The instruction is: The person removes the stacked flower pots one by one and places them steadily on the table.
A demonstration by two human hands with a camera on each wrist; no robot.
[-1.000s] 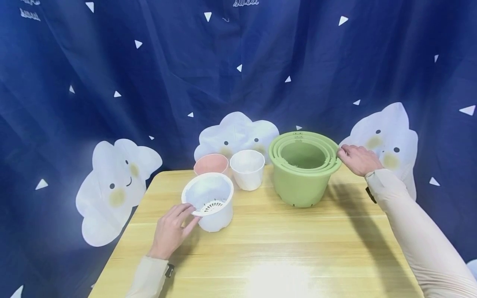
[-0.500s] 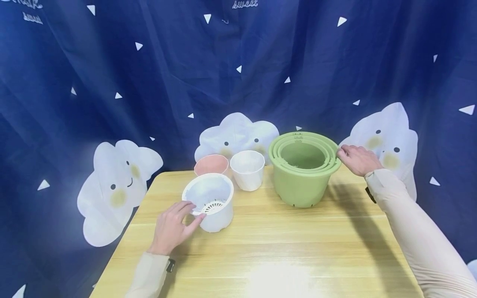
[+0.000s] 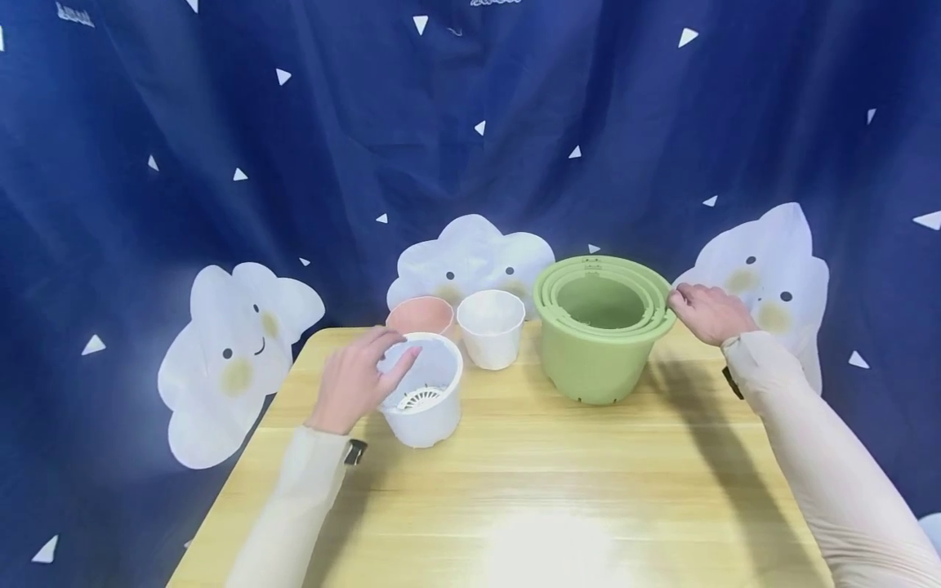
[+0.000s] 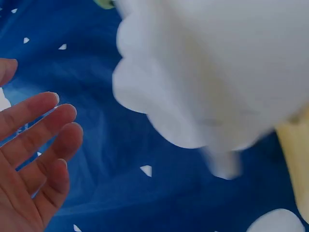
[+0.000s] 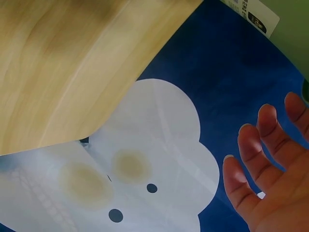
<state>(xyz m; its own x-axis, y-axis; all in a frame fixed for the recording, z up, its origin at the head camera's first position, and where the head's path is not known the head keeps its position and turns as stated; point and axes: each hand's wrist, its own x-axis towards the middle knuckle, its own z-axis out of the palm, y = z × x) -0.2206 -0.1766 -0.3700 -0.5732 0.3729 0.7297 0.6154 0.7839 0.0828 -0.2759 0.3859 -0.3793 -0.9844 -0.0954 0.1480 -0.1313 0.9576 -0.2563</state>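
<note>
My left hand (image 3: 356,380) hovers over the near-left rim of a white round flowerpot (image 3: 426,425) with a slotted bottom. Its fingers are loosely bent, and in the left wrist view the hand (image 4: 36,159) holds nothing. On the right stands a large green flowerpot (image 3: 594,367) with several smaller green pots (image 3: 601,302) nested inside. At that stack's right rim, the thumb and bent index of my right hand (image 3: 707,314) pinch the edge. The right wrist view shows the hand's other fingers (image 5: 251,145) loosely curled beside the green wall; the thumb is hidden there.
Behind the white pot stand a pink pot (image 3: 421,317) and a faceted white pot (image 3: 491,331), side by side. All rest on a wooden table (image 3: 559,465). A dark blue curtain (image 3: 470,98) with clouds and triangles hangs behind the table's back edge.
My left hand has let go of the white pot's rim and risen up and forward over it. The right hand stays at the green stack's rim. The head view has shifted slightly.
</note>
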